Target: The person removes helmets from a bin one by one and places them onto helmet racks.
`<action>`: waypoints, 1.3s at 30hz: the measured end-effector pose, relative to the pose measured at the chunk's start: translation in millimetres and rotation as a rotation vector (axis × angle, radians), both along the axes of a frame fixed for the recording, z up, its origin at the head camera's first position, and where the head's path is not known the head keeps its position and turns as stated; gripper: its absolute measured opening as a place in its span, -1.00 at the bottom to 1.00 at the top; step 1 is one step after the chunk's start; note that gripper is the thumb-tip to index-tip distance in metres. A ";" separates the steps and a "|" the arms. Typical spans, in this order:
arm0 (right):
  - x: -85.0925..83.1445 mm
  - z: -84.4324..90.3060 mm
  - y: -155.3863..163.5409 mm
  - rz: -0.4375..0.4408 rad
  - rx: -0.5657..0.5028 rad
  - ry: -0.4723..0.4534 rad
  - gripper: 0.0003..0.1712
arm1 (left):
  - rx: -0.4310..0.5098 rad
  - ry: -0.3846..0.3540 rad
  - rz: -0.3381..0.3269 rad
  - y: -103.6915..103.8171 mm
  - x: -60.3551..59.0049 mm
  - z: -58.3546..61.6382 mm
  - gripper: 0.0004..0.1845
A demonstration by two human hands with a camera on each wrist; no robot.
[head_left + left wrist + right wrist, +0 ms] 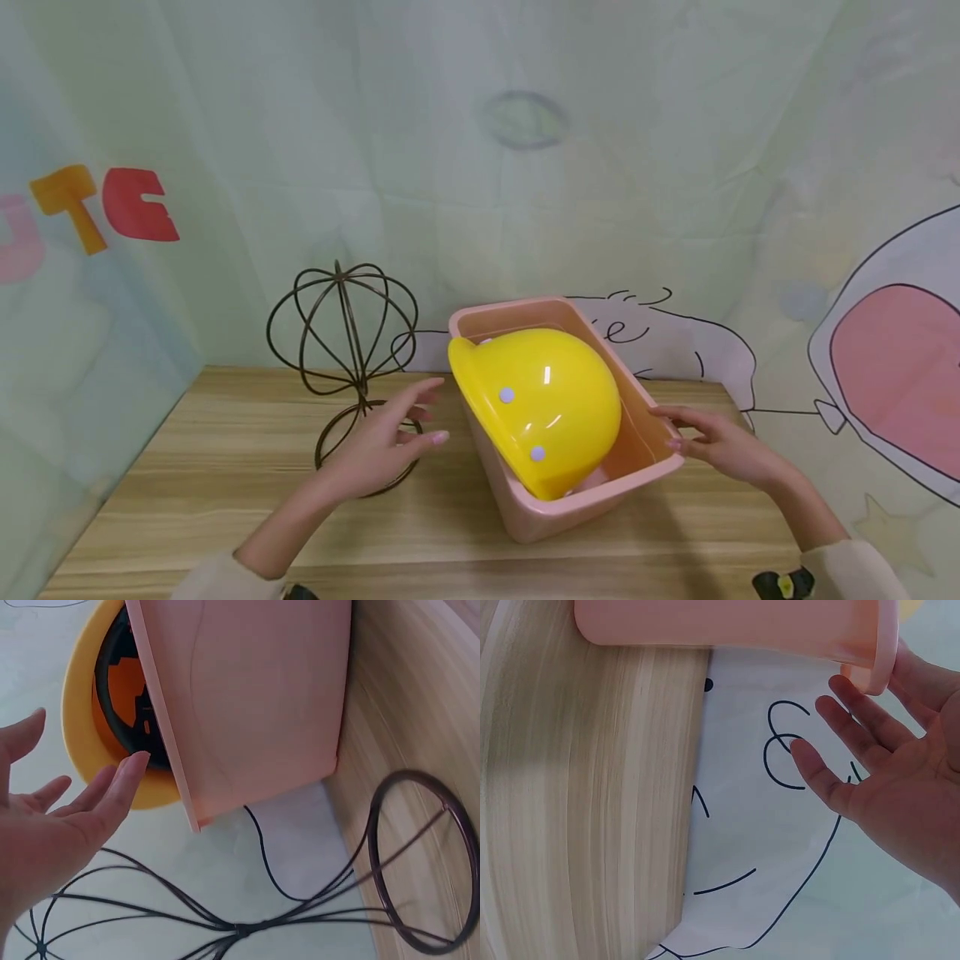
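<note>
A yellow hard hat sits dome-up and tilted inside a pink plastic bin near the middle of a pale wooden table, its brim rising above the bin's rim toward ten o'clock. The left hand hovers at about nine o'clock from the bin, fingers straight and spread, holding nothing; in the left wrist view its fingertips lie just beside the hat's yellow brim, though whether they touch it is hard to tell. The right hand is at three o'clock from the bin, palm open and fingers relaxed, with the fingertips close against the bin's rim and gripping nothing. A dark wire hat stand stands on the table at nine o'clock from the bin, just behind the left hand, its round base ring flat on the wood. A pale printed cloth backdrop hangs behind the table at twelve o'clock.
</note>
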State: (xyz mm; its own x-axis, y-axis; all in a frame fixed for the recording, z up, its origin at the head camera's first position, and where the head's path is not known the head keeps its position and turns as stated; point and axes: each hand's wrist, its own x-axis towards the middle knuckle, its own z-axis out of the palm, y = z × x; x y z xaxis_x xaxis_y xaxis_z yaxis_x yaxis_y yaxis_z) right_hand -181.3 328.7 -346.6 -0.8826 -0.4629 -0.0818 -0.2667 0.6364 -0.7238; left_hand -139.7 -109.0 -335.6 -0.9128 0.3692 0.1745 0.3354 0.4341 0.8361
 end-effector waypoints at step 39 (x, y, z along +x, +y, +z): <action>1.8 1.4 -1.6 -0.008 0.028 0.027 -0.47 | 0.449 -0.357 0.198 48.9 -21.4 -1.4 -0.39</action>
State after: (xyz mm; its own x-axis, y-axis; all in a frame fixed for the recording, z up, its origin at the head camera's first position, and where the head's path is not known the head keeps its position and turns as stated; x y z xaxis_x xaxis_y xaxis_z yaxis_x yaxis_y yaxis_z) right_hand -179.5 327.1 -345.2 -0.8886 -0.4533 -0.0705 -0.2805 0.6583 -0.6986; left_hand -161.1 -60.1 -337.0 -0.9874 0.1480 -0.0563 -0.0511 0.0387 0.9979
